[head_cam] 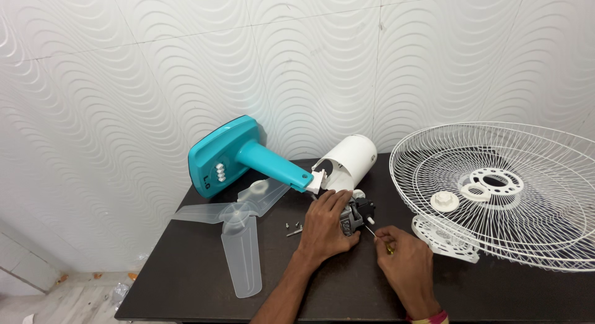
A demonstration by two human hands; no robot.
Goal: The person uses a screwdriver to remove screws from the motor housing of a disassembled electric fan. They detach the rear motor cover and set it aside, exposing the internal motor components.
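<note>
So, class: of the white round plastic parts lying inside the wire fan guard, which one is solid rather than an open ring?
The ribbed white cap, leftmost in the wire guard; the flat ring and big disc beside it are open-centred.

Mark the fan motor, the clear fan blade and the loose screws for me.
fan motor [354, 215]: head view, on its dark metal body beside the left hand.
clear fan blade [242, 256]: head view, on the lower blade.
loose screws [294, 230]: head view, on the small cluster on the table.
</note>
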